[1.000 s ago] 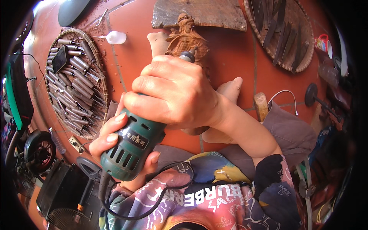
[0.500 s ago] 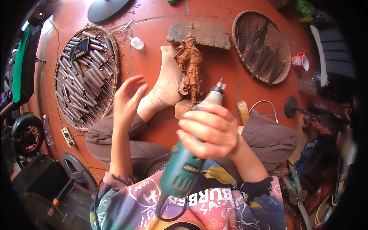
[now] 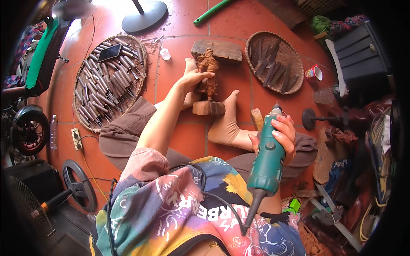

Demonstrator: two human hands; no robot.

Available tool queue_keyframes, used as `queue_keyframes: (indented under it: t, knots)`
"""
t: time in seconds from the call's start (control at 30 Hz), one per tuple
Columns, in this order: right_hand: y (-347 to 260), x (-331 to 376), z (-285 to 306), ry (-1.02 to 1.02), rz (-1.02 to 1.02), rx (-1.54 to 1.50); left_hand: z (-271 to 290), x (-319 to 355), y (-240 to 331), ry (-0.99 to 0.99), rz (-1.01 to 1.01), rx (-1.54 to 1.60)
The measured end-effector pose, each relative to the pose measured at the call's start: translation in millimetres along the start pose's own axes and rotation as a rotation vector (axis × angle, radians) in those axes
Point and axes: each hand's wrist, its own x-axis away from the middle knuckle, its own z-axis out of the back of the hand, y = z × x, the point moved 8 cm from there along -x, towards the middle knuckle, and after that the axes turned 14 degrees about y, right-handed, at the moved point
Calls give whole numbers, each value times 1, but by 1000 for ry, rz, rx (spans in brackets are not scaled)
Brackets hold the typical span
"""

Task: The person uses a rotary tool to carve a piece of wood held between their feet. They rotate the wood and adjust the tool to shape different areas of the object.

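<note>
A carved wooden statue (image 3: 208,63) of a robed figure stands between my bare feet, on its wooden base (image 3: 208,108). My left hand (image 3: 193,81) is closed round the statue's middle, the thumb lying across its front. Off to the right, my right hand (image 3: 285,134) grips a green die grinder (image 3: 265,164), its tip pointing up and away from me. The grinder is apart from the statue, and its cord runs down over my shirt. Just beyond the statue lies a worn wooden block (image 3: 228,50).
At left a round woven tray (image 3: 144,51) holds many carving tools and a phone (image 3: 109,52). Another tray (image 3: 300,59) with dark flat strips lies at far right, near a red cup (image 3: 314,74). A small white bottle (image 3: 165,53) and a power strip (image 3: 76,139) are on the tiles.
My left hand, open and apart before, has reached forward and closed on the statue. My right hand has carried the die grinder to the right, away from the statue.
</note>
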Motion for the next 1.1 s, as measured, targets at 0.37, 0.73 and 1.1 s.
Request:
queue_keyframes:
  t: [0.37, 0.73, 1.1]
  knots:
    - [3, 16, 34, -43, -143, -57, -22, 126, 20, 463, -876, -159]
    - [-2, 29, 51, -32, -208, -126, -42, 143, -20, 887, -1172, -274]
    - [29, 24, 69, -260, -1, -352, -47, 140, -18, 935, -1226, -465]
